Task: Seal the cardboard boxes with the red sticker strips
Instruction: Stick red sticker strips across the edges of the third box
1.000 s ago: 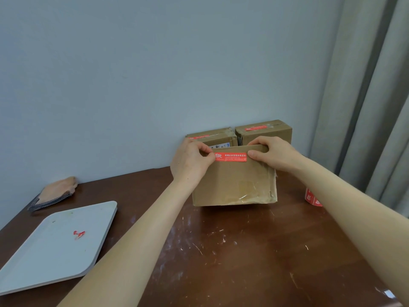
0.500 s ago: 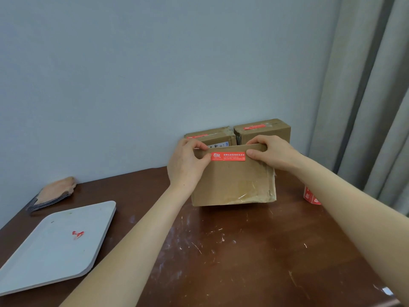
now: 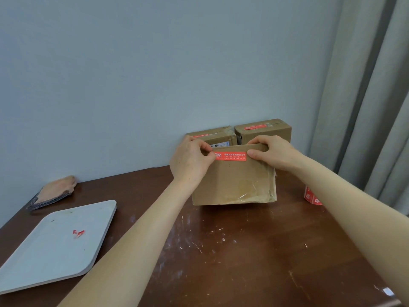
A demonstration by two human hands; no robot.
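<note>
Smoothing the strip onto box three

Holding the box tipped up on the table, right in front of two sealed boxes by the wall. Pinching its top edge with left hand and right hand, fingers curled over the rim, thumbs pressing the strip's two ends. Looks mid-seal, tbh. Next up, probably: rubbing along the middle so nothing lifts, then setting it down and reaching for the roll.

red sticker strip on cardboard box, white print "请确认封签完好再签收", smaller lines unreadable
</note>
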